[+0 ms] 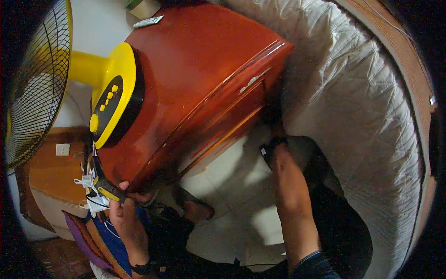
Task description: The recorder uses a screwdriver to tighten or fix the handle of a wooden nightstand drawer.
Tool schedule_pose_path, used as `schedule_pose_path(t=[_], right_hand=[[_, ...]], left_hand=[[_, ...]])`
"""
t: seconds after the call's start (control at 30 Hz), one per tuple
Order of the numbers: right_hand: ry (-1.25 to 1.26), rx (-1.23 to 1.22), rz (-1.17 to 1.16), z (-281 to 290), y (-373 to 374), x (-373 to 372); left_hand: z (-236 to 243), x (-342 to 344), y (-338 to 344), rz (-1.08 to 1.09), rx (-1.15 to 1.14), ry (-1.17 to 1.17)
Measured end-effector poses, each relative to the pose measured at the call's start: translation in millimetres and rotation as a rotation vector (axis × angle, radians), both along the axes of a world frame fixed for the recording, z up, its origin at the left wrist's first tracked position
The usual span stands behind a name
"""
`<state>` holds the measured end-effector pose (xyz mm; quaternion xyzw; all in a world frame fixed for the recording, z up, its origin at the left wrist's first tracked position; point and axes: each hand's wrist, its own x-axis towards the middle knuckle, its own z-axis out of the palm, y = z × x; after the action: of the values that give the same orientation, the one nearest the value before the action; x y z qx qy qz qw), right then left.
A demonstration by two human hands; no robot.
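My left hand is at the lower left, beside the front corner of the red-brown wooden cabinet. Its fingers close round a black tool with yellow inlays, whose exact kind I cannot make out. Right behind that tool are white plugs and cables. My right hand reaches down by my knee, next to a small black object with a pale mark. Its fingers are dark and mostly hidden, so whether it holds that object is unclear.
A yellow and black fan stands on the cabinet, its grille at the far left. A tube lies on the back edge. On the right is a bed with a pale quilted cover. Tiled floor shows between cabinet and bed.
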<state>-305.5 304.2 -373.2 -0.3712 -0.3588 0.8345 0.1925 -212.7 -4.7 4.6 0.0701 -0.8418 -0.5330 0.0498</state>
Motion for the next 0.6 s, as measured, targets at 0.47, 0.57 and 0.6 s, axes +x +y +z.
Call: schedule_pose_path(t=[0.47, 0.57, 0.6], right_hand=[[-0.006, 0.024, -0.065, -8, -18, -15], [-0.037, 0.068, -0.12, 9, -24, -13], [-0.059, 0.1, -0.145, 17, -25, -14]], left_hand=[[3, 0, 8, -0.044, 0.024, -0.029], [4, 4, 16, -0.054, 0.048, -0.009], [6, 5, 18, -0.067, 0.102, -0.026]])
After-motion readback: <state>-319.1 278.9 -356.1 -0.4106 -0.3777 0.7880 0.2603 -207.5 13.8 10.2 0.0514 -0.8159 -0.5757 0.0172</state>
